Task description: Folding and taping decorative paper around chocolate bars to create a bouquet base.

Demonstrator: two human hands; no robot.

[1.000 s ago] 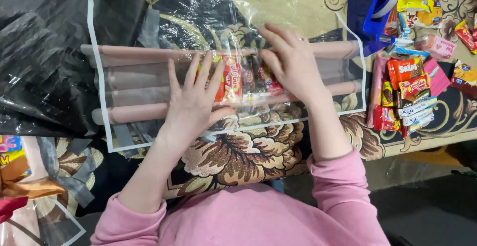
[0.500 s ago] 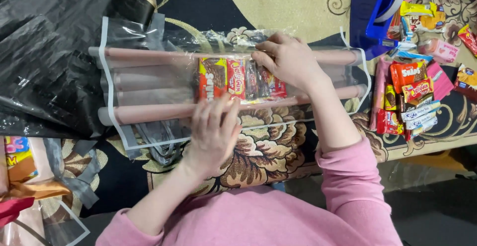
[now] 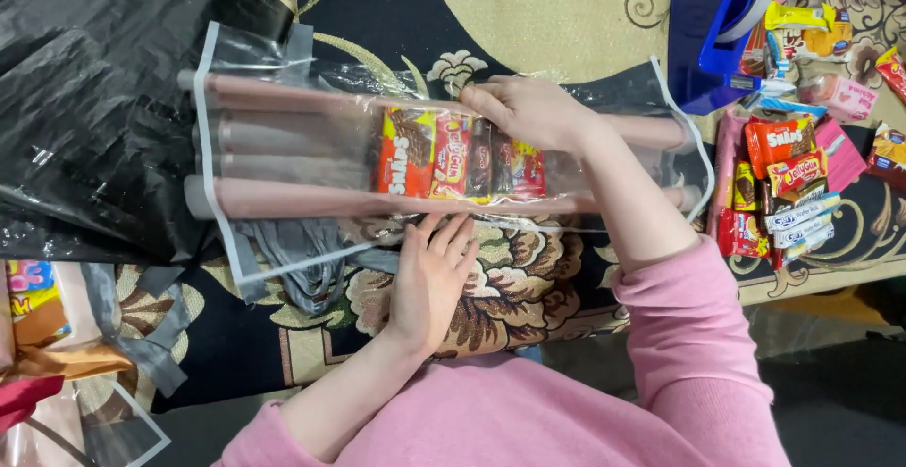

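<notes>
Nearest the person, the left hand (image 3: 432, 276) has slid back off the snack packets (image 3: 460, 155) since a moment ago and now lies flat and released at the near edge of the clear plastic sheet (image 3: 283, 137), fingertips touching the near pink roll (image 3: 311, 200). Beyond it, the packets sit in a row under the sheet between the rolls, more squarely lined up than before. The right hand (image 3: 530, 113) stays at their far side, fingers curled, pinching the sheet against them.

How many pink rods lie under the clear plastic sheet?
3 pink rods: the top rod under the right hand, the middle rod, and the bottom rod above the left hand. More may be hidden.
</notes>
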